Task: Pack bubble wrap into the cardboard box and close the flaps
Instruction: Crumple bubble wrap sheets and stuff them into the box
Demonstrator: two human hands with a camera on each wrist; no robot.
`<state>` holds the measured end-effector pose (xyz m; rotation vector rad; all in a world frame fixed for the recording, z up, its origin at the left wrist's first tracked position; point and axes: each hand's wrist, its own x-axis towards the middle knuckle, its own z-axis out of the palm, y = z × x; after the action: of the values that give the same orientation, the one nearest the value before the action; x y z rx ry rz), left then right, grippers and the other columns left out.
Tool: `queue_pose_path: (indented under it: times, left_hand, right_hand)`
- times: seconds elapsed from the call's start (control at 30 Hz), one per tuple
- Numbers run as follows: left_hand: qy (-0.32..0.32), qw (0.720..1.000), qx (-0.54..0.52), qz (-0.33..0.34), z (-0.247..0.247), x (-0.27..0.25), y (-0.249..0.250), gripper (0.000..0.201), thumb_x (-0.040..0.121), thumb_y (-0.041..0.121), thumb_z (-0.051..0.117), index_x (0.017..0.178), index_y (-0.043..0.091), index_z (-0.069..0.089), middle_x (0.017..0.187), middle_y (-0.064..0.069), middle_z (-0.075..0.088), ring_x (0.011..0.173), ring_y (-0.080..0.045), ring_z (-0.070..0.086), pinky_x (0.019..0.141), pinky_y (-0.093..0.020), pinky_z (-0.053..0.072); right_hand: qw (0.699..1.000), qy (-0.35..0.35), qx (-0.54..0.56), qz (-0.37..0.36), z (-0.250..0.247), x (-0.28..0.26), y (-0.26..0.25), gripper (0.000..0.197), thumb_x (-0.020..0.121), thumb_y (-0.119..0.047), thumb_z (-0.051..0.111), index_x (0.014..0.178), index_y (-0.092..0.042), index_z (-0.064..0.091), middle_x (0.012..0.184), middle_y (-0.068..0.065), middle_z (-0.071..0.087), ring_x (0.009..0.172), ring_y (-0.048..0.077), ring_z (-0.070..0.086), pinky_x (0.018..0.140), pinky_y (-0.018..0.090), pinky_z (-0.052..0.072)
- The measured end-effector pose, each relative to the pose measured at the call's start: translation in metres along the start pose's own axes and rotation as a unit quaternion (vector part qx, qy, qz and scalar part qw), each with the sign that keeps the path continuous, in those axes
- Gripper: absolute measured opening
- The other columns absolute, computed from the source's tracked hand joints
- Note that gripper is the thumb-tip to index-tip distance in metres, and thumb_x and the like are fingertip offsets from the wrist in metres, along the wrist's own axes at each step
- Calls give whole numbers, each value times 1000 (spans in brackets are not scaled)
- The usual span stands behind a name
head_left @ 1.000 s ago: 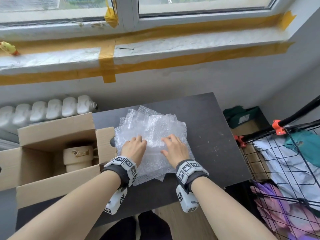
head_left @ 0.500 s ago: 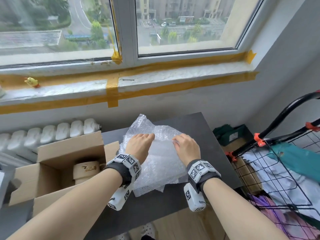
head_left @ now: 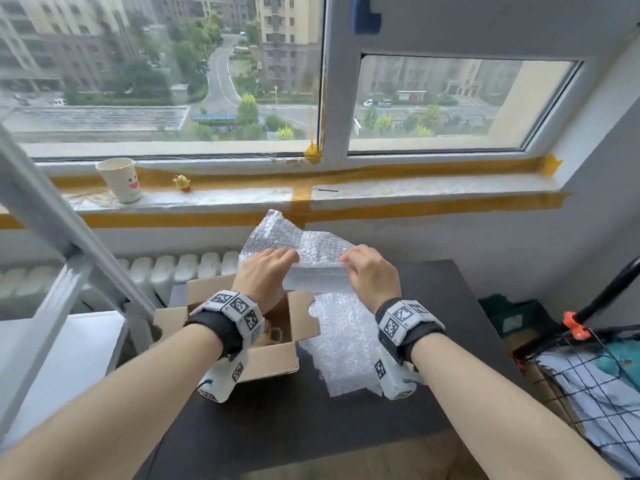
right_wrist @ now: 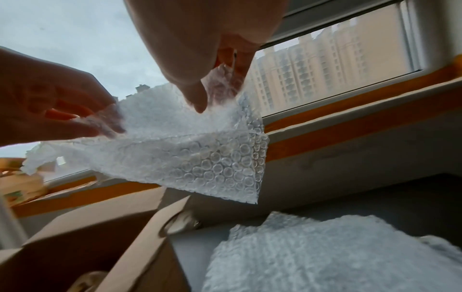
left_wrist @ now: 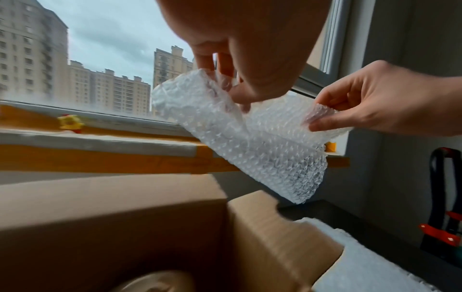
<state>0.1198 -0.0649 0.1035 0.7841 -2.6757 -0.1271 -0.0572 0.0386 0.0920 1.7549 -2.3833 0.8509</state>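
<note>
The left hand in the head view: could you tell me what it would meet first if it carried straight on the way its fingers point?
Probably the window sill: the left hand, pinching the lifted bubble wrap sheet, points forward toward it. Depth is unclear.

Left wrist [head_left: 228, 317] hides beige object [head_left: 273, 336] inside box [head_left: 273, 362].

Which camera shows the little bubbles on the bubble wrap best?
The right wrist view: the held bubble wrap hangs close, each round bubble clear. The left wrist view shows it blurrier; the head view shows it small between both hands.
</note>
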Motion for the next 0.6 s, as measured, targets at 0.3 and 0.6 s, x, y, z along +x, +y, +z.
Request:
queue_pose_path:
  times: [0.3, 0.6]
  left_hand:
    - [19, 998, 38, -37, -12, -94, -67, 32, 59, -16, 57, 76, 9, 66, 73, -3, 70, 60, -23, 65, 41, -23, 42]
    - [-137, 985, 21, -107, 13, -142, -98, 24, 75, 0, 70, 85, 21, 74, 88, -1, 63, 83, -21, 60, 65, -34, 51]
  right_hand:
    - [989, -75, 19, -123, 64, -7, -70, 15, 76, 5, 66, 81, -9, 69, 92, 4, 70, 79, 25, 67, 54, 31, 55]
    - [928, -336, -86, -139, 100, -15, -99, 38, 85, 5, 50, 110, -18, 65, 117, 1, 58, 104, 22, 59, 78, 37, 53]
